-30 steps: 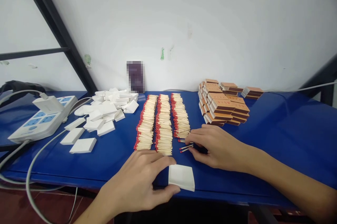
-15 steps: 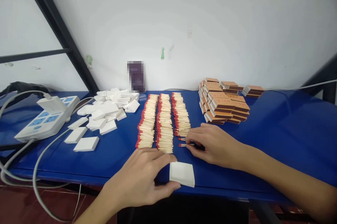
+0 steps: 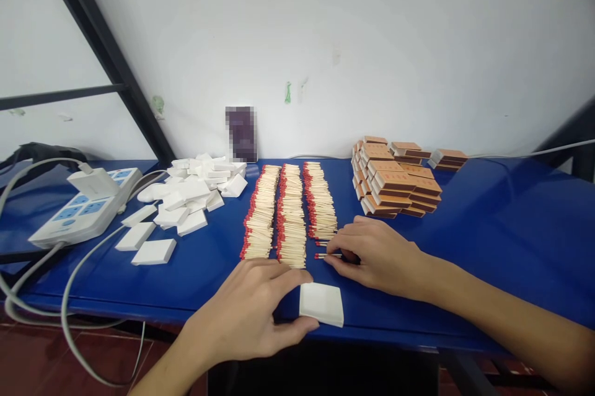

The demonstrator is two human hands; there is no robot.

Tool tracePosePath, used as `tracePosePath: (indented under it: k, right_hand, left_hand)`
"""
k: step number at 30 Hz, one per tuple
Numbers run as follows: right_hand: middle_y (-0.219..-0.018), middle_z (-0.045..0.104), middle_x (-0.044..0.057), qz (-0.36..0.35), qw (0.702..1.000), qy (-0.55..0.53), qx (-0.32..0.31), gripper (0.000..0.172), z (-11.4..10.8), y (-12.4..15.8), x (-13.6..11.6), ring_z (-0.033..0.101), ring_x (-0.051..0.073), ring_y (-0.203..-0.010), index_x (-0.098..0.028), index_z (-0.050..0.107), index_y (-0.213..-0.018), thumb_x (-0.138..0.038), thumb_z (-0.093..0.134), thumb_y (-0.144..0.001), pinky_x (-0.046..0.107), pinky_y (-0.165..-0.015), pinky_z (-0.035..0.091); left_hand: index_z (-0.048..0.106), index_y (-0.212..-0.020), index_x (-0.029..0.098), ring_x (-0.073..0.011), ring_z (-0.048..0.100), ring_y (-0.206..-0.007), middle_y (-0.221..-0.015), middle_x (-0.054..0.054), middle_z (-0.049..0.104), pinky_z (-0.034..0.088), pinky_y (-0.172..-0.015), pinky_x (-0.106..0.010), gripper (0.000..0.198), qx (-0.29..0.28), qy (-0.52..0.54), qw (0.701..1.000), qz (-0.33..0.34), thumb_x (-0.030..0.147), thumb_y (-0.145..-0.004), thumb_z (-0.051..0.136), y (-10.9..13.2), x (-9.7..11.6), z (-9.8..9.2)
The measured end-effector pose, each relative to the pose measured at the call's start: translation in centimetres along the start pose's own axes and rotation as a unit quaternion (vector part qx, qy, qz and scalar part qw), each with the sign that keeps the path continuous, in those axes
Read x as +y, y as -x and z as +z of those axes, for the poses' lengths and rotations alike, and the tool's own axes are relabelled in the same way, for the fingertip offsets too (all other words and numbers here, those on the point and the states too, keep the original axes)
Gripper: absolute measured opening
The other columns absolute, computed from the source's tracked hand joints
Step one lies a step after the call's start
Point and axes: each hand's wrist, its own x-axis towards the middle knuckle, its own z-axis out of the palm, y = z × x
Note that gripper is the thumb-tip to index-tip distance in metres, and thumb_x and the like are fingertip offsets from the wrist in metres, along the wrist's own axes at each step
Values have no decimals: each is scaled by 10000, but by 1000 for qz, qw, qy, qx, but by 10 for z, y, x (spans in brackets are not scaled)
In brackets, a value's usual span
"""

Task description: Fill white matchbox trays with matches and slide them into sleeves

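Note:
My left hand (image 3: 260, 309) grips a small white tray (image 3: 321, 303) by its left end, thumb and fingers on opposite sides, near the table's front edge. My right hand (image 3: 372, 253) pinches a few red-tipped matches (image 3: 321, 256) between thumb and fingertips, low over the table. Three long rows of matches lie side by side: a left row (image 3: 261, 213), a middle row (image 3: 291, 216) and a right row (image 3: 320, 201). The right row ends just beyond my right fingertips. Red heads point left in all three.
White trays (image 3: 190, 188) are heaped at the left, with loose ones in front. Orange matchboxes (image 3: 395, 179) are stacked at the right rear. A power strip (image 3: 86, 213) with white cables lies far left. A blurred dark object (image 3: 242, 134) leans on the wall.
The view has shifted very slightly. Both hands keep nearly the same pose, the left on the white tray and the right at the matches.

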Motion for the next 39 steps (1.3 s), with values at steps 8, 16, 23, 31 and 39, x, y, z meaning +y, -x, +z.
tracePosePath:
  k: [8,16,23,31,39]
  right_hand:
    - [-659,654,-6,11,1000,8,0,251,0,1,1,542,135,-595,-186,666,-745,-293,575,-953,297,-687,360]
    - [-737,697,2,13,998,39,39,195,2,1,10,602,158,-651,-200,670,-821,-229,539,-963,291,-645,350]
    - [-764,704,4,30,999,13,-9,193,1,-1,11,611,164,-673,-203,669,-836,-209,523,-962,284,-637,353]
    - [-707,670,-10,26,999,-22,-39,187,-5,2,5,559,150,-637,-217,664,-807,-217,537,-944,265,-612,354]
    - [-708,675,-10,26,999,-31,-7,179,-5,1,8,575,140,-617,-214,680,-836,-230,548,-956,254,-594,364]
  left_hand:
    - [634,-1152,262,-243,690,-843,-888,6,708,494,-776,-368,355,-2,-2,1000,-1,396,-842,743,1,-1,1]
    - [621,-1177,261,-247,695,-877,-939,-2,722,494,-798,-373,380,-1,1,1000,4,397,-845,745,1,-2,1]
    - [629,-1166,259,-233,690,-829,-858,12,696,490,-781,-358,366,4,-4,1000,6,396,-846,741,0,-2,1]
    - [644,-1169,256,-210,657,-764,-772,20,646,479,-759,-328,369,4,-12,1000,2,411,-847,734,0,-1,1]
    - [639,-1164,249,-219,659,-757,-775,16,653,480,-759,-343,355,-4,-10,1000,1,405,-857,727,1,-1,0]
